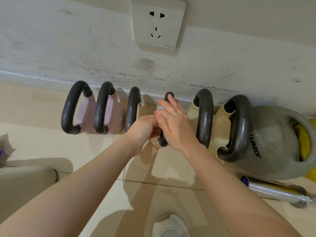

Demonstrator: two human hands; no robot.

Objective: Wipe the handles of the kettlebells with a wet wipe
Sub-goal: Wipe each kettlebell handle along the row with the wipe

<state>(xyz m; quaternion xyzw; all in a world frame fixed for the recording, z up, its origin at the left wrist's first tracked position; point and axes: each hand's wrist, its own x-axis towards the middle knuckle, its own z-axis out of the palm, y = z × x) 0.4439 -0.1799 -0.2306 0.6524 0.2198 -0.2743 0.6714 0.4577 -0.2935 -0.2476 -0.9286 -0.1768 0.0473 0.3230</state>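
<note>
The right hand (174,124) lies with straight fingers over the fourth handle (162,140) in the row along the wall (85,48). The left hand (145,128) curls beside it; whether it holds a wipe, I cannot tell. Better to wrap the whole bar, also underneath.

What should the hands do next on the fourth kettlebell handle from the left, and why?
Probably slide along the fourth handle toward its near end. Both the left hand and the right hand cover its middle, while the near curve shows bare below them. No wipe is visible, so it is presumably under the hands.
</note>
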